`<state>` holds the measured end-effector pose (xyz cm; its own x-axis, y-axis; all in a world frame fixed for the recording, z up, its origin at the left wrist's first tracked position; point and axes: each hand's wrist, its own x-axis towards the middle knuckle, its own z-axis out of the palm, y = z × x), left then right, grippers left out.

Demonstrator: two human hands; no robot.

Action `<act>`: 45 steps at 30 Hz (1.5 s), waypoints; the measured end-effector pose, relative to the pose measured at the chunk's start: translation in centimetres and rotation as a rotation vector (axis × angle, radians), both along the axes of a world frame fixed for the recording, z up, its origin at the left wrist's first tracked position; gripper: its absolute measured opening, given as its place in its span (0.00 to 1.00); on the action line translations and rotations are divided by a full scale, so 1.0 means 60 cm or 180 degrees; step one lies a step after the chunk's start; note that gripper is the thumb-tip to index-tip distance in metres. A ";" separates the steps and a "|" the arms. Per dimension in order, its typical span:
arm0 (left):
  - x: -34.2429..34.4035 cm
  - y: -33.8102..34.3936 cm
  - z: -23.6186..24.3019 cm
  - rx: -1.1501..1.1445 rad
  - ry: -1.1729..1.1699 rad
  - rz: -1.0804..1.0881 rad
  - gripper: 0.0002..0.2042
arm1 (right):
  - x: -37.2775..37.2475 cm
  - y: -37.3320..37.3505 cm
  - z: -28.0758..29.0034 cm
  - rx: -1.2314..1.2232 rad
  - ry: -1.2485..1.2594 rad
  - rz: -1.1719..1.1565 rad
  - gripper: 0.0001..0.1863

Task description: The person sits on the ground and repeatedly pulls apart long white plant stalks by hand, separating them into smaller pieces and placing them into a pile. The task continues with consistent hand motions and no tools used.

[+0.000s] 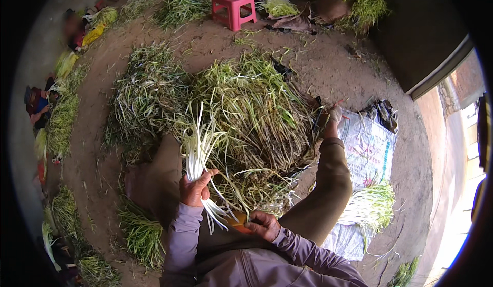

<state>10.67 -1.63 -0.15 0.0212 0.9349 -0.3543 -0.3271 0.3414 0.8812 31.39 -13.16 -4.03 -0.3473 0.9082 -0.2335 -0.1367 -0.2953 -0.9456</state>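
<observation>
In my left hand (194, 188) is a bunch of long white-stemmed greens (197, 151), gripped around the middle, with leafy tips fanning upward and pale ends hanging below. My right hand (263, 226) is closed in a pinch over my lap, at the lower end of a thin stalk (232, 197). Beside its fingertips lies an orange-yellow object (237, 222), partly hidden, whose kind I cannot make out. Just beyond my hands, between my legs, spreads a big heap of untrimmed greens (257, 112) with soil-brown stems.
Another heap of greens (146, 91) lies far left. On the right, cleaned white-stemmed greens (370, 205) rest on a white plastic sack (367, 143). A pink stool (233, 7) stands at the back. Along the left wall, people (38, 102) sit by more piles.
</observation>
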 end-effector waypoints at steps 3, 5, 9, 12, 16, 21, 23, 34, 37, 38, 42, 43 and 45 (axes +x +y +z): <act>0.009 -0.003 0.011 0.0026 0.0025 -0.0090 0.10 | -0.005 0.037 -0.030 -0.0307 0.0524 -0.0557 0.05; 0.010 -0.005 0.012 0.0028 0.0038 -0.0135 0.09 | -0.007 0.077 -0.025 -0.0490 0.0182 -0.0670 0.06; 0.013 -0.007 0.008 0.0058 0.0103 -0.0308 0.08 | 0.018 0.125 -0.076 0.1002 -0.2862 -0.0023 0.12; 0.015 -0.012 0.011 0.0014 0.0143 -0.0401 0.07 | 0.014 0.133 -0.055 0.1438 -0.2535 -0.0387 0.11; 0.017 -0.015 -0.001 -0.0172 -0.0007 -0.0490 0.06 | -0.011 0.155 0.008 0.1537 -0.1381 0.0068 0.14; 0.020 -0.013 -0.010 -0.0420 -0.0085 -0.0654 0.06 | -0.044 0.136 -0.030 0.0240 0.0317 0.0697 0.08; 0.014 -0.013 -0.019 -0.0432 -0.0184 -0.0711 0.06 | -0.048 0.128 -0.027 0.0081 0.0315 0.0625 0.09; 0.008 0.001 -0.037 -0.0534 -0.0298 -0.0358 0.08 | -0.021 0.082 -0.013 0.0285 0.0060 0.0520 0.09; -0.012 0.013 -0.044 -0.0560 -0.0179 -0.0075 0.10 | -0.004 0.072 0.016 0.0688 -0.0473 0.0679 0.09; -0.017 0.017 -0.048 -0.0567 -0.0152 -0.0023 0.09 | -0.003 0.066 0.011 0.1024 -0.0499 0.0558 0.09; -0.036 0.032 -0.053 -0.0383 -0.0144 0.0237 0.08 | 0.022 0.049 -0.036 0.2083 -0.1803 0.0885 0.11; -0.043 0.035 -0.054 -0.0351 -0.0028 0.0298 0.07 | 0.029 0.053 -0.046 0.2147 -0.2087 0.1182 0.08; -0.050 0.040 -0.042 -0.0072 0.0177 0.0283 0.07 | 0.040 0.075 -0.047 0.2267 -0.2665 0.1768 0.03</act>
